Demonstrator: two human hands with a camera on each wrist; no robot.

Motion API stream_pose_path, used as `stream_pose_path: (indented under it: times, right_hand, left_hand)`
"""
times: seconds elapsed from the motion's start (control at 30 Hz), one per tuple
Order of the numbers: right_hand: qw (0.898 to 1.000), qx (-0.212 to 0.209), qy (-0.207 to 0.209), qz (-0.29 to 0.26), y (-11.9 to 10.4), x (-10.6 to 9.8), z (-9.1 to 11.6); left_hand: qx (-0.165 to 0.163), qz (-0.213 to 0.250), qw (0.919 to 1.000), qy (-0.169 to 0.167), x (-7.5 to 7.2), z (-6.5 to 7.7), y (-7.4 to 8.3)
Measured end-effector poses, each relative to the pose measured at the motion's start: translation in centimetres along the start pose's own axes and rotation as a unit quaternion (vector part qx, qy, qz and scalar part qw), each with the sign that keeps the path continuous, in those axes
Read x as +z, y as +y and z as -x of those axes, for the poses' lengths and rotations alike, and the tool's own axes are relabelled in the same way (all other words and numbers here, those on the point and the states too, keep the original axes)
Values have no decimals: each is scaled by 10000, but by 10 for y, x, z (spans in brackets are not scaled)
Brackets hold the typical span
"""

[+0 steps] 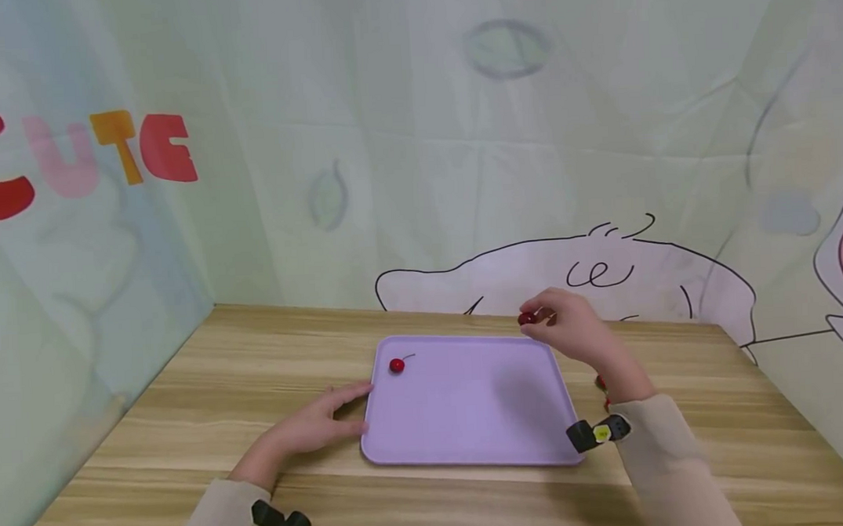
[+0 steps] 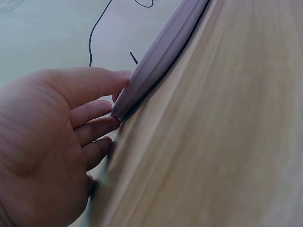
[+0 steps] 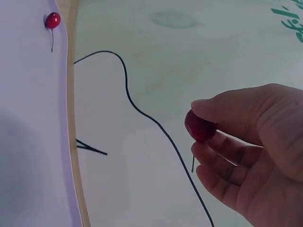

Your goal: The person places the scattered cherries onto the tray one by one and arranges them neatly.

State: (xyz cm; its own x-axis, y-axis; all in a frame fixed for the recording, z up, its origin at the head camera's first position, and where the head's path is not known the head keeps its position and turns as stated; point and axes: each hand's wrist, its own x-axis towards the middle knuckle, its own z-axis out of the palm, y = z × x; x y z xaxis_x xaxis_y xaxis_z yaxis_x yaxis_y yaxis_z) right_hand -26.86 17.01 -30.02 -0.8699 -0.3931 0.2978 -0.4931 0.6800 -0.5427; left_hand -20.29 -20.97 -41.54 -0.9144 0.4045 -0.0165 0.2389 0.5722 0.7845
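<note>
A shallow lilac tray (image 1: pixel 470 402) lies on the wooden table. One red cherry (image 1: pixel 397 365) with a thin stem rests near its far left corner, and the right wrist view shows this cherry (image 3: pixel 53 20) too. My right hand (image 1: pixel 569 327) pinches another cherry (image 3: pixel 200 126) between thumb and fingertips, held up above the tray's far right corner; its stem hangs below. At the tray's left edge, my left hand (image 1: pixel 315 421) touches the rim with thumb and fingers spread apart. In the left wrist view, the thumb of that hand (image 2: pixel 42 127) meets the tray's side (image 2: pixel 156 56).
Right of the tray, more red cherries (image 1: pixel 600 381) lie on the table (image 1: pixel 277 355), partly hidden behind my right wrist. A printed curtain (image 1: pixel 416 138) stands along the table's back and left sides. Each wrist wears a small black camera (image 1: pixel 281 525).
</note>
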Motion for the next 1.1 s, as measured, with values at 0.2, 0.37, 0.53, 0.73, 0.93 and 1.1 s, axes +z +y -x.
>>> stream_pose_path:
  times: [0.2, 0.37, 0.53, 0.73, 0.93, 1.1]
  right_hand:
    - [9997, -177, 65, -145, -10, 16, -14]
    - [9994, -126, 11, -314, -22, 31, -22]
    - [9988, -35, -141, -477, -31, 45, -27]
    - [9980, -114, -159, -607, -36, 63, -32]
    - [9976, -72, -154, -678, -35, 82, -38]
    - [9972, -9, -145, -731, -31, 97, -42]
  left_hand:
    - [6, -24, 10000, 23, -1, 0, -1]
    - [18, -50, 10000, 24, -1, 0, -1]
    - [-1, -13, 10000, 8, 0, 1, 0]
    - [131, -37, 9999, 32, -1, 1, 1]
    - [173, -15, 9998, 29, -1, 1, 1]
    - [121, 3, 9999, -3, -1, 1, 1]
